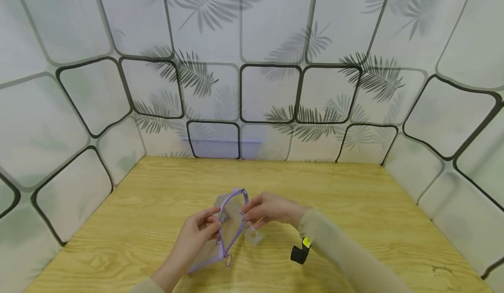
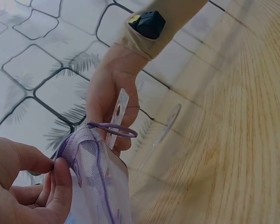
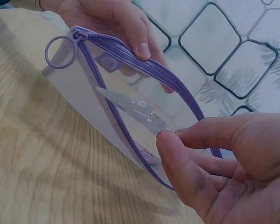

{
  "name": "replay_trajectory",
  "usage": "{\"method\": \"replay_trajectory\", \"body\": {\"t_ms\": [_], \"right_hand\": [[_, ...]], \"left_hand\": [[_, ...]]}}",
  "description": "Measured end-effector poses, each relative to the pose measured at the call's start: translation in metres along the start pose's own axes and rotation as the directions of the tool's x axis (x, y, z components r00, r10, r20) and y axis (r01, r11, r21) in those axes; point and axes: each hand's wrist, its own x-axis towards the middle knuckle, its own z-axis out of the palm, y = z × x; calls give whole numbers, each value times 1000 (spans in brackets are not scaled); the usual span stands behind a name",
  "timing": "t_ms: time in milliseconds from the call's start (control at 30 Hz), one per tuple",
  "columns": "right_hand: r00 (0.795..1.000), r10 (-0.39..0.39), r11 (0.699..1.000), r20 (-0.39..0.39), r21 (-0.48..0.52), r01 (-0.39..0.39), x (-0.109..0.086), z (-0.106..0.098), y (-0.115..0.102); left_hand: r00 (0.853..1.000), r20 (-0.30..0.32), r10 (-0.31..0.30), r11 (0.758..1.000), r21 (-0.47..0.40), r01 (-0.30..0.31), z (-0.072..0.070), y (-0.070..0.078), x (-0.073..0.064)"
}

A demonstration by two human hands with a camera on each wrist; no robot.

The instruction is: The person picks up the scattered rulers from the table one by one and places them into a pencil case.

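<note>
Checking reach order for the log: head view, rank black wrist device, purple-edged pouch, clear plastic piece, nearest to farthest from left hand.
1. Purple-edged pouch: gripped by the left hand.
2. Clear plastic piece: to the right, held by the right hand.
3. Black wrist device: farther right, at the right sleeve.

Head view bright, evenly lit — wrist views dimmer, greyer — soft shadows on the wooden table (image 3: 42,158)

Right arm: long sleeve (image 1: 342,249), plain pale beige, cuff ending at the wrist. Fixed at its underside, a compact black wrist unit (image 1: 300,254), blocky, with a bright yellow patch (image 1: 306,242). Left arm, near left: matching beige sleeve (image 1: 147,286), mostly cropped. Left hand (image 1: 194,231) and right hand (image 1: 272,208): bare.
</note>
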Motion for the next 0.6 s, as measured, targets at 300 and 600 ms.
{"method": "replay_trajectory", "body": {"t_ms": [300, 600], "right_hand": [[1000, 15, 997, -15, 74, -14, 5, 9, -2], [999, 17, 997, -41, 70, -14, 8, 13, -3]], "left_hand": [[1000, 12, 2, 1000, -1, -2, -1, 0, -3], [1000, 14, -3, 1000, -4, 3, 0, 0, -3]]}}
